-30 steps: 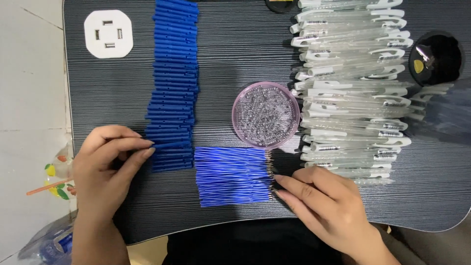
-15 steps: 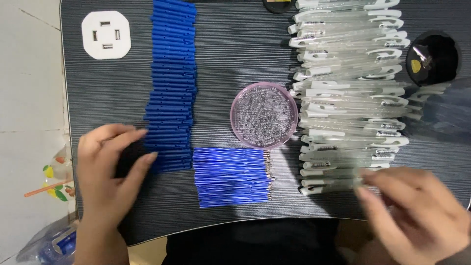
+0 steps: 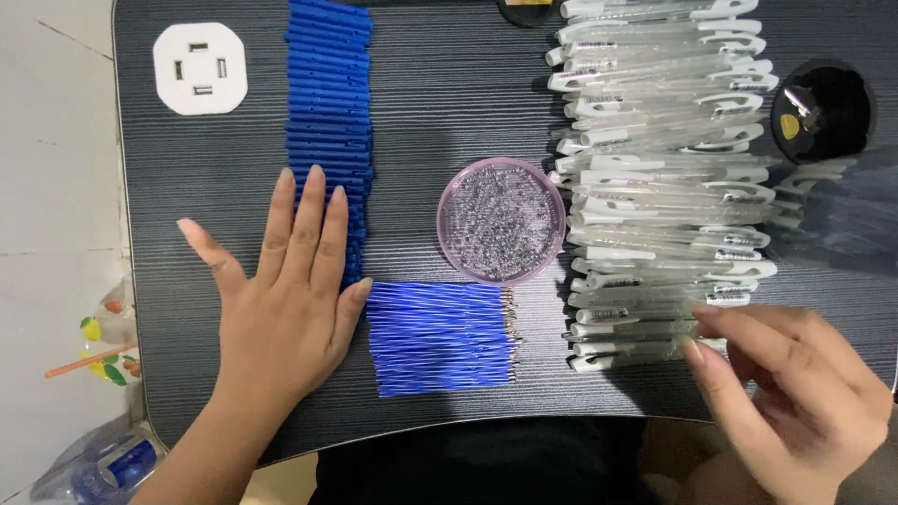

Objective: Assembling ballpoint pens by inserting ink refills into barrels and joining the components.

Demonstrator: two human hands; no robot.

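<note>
Head view: left hand [image 3: 285,309] laid flat, fingers spread, on the column of blue caps [image 3: 329,122], long axes left-right. Right hand [image 3: 795,393] loosely open at the near end of the clear pen barrels [image 3: 655,168], also left-right; blurred, nothing seen pinched.

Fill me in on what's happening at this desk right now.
A person sits at a dark desk laid out with pen parts. The left hand lies flat, fingers over the lower end of a column of blue caps. The right hand reaches at the bottom of a stack of clear pen barrels. Between them lie blue refills and a pink dish of small springs.
</note>
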